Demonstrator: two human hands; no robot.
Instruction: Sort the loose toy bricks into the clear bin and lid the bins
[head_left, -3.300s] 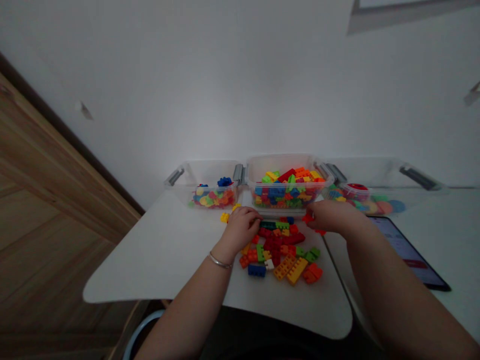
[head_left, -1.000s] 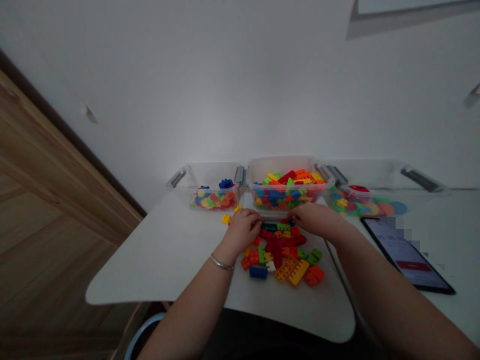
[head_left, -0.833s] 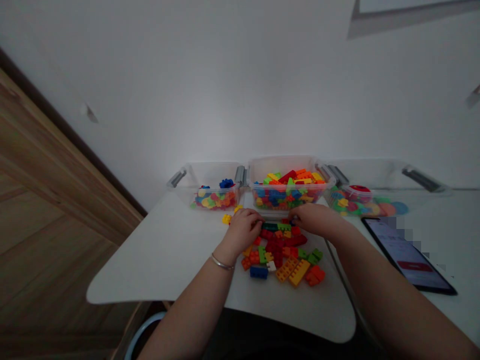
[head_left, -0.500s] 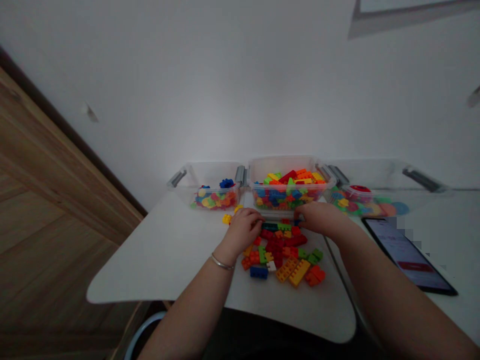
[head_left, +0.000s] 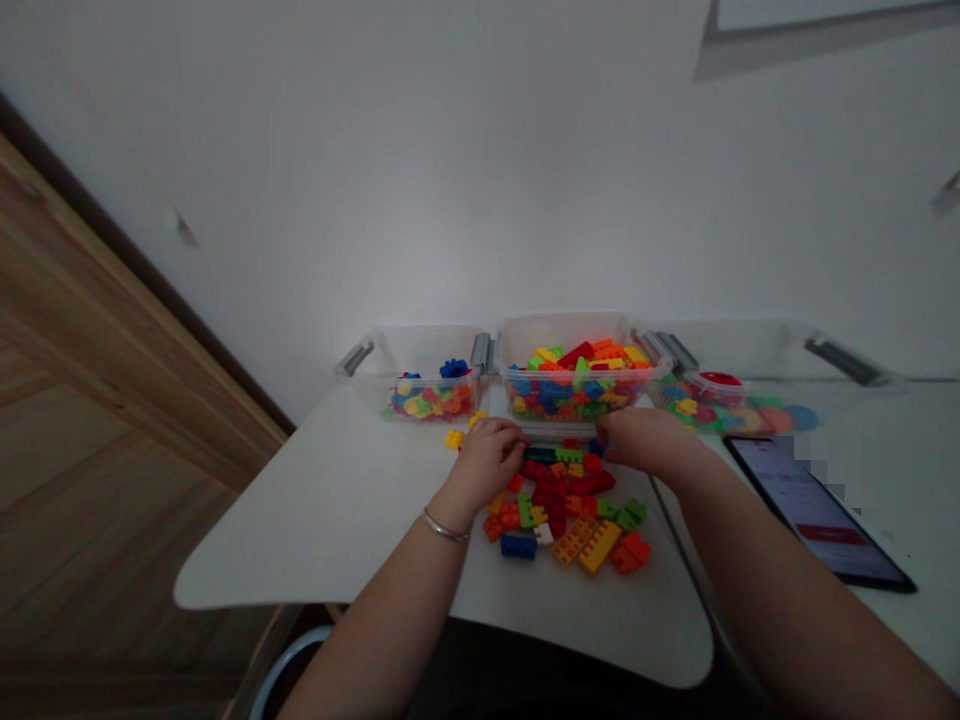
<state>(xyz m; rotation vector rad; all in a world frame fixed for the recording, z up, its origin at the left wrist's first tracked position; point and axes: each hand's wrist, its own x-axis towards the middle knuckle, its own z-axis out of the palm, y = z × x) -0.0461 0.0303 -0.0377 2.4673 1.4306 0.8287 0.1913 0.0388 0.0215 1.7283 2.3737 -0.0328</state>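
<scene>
Loose plastic toy bricks (head_left: 551, 495) lie in a pile on the white table. My left hand (head_left: 493, 448) rests at the pile's left edge, fingers curled together beside a dark green brick (head_left: 540, 454); whatever lies under its fingers is hidden. On the far right side of the pile, my right hand (head_left: 634, 436) bends downward with its fingers closed at a small blue brick (head_left: 596, 447), which is partly covered. Nearest to me are a blue brick (head_left: 518, 547), a yellow brick (head_left: 600, 547) and an orange brick (head_left: 631, 552).
Behind the pile stands a clear box (head_left: 585, 374) full of bricks. A second clear box (head_left: 379, 378) with small colourful pieces is on its left, and a third clear box (head_left: 757, 345) on its right. A tablet (head_left: 817, 515) lies at the right, across the table seam.
My right hand has shifted very slightly to the right and towards me. My left hand and the pile look the same.
</scene>
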